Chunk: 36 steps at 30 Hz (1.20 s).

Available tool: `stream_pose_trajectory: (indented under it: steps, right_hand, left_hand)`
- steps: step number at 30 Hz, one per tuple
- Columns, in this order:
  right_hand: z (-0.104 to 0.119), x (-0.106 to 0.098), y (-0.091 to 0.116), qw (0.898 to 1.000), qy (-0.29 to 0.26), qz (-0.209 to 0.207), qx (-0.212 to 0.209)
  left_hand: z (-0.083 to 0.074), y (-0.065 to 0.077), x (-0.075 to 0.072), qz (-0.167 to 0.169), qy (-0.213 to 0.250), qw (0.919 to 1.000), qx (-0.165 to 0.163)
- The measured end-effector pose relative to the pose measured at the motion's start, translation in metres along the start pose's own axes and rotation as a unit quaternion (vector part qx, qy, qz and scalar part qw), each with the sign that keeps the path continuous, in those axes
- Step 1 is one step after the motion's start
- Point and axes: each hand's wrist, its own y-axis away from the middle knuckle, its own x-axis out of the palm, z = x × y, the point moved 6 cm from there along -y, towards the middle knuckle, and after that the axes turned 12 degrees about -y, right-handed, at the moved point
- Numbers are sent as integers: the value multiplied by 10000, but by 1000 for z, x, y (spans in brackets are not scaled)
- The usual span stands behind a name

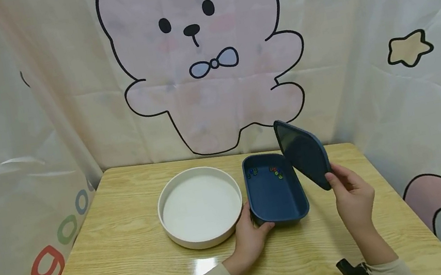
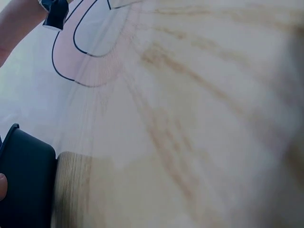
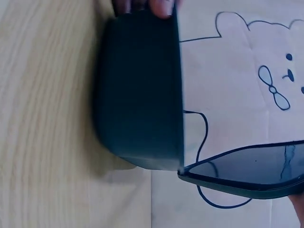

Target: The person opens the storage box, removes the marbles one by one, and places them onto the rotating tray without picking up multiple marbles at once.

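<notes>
A dark blue rectangular box (image 1: 277,196) stands open on the table, with several small coloured beads (image 1: 276,173) near its far end. My left hand (image 1: 250,236) grips its near left corner, thumb at the front and fingers along the left side. In the left wrist view, the box's outer wall (image 2: 28,175) shows with a fingertip against it. My right hand (image 1: 352,195) pinches the edge of the matching blue lid (image 1: 304,154), raised and steeply tilted at the box's right side. The right wrist view shows the lid (image 3: 242,183) meeting the box rim at a corner.
A round white tray (image 1: 201,207) with a low rim sits left of the box, close to my left hand. The wooden table (image 1: 129,271) ends at a printed cloth backdrop (image 1: 215,109) behind, with more cloth at both sides.
</notes>
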Motion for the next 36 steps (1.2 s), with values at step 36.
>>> stream_pose_trajectory:
  steps: [36]
  right_hand:
    - [-107,-106,48,7254,-3614,-3476,4715]
  left_hand:
    - [3,1,8,147,235,9996,-51]
